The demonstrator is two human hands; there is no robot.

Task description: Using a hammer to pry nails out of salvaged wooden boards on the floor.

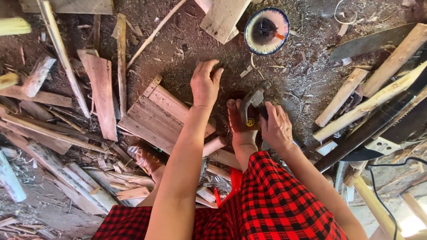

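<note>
The hammer (254, 98) sits clasped in the right hand (276, 126) just above the sandalled foot (240, 122), while the left hand (205, 82) presses fingers-down on the dirt floor (302, 75) beyond the plank (162, 115), so a firm low hold seems wisest.

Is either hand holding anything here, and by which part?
The right hand grips a hammer by its handle, head pointing up. The left hand presses on the dirt ground; whether it holds anything cannot be told.

The person wears a red-and-black checked garment (271, 200) over the knees, brown sandals (238, 120) below it, bare arms without sleeves.
</note>
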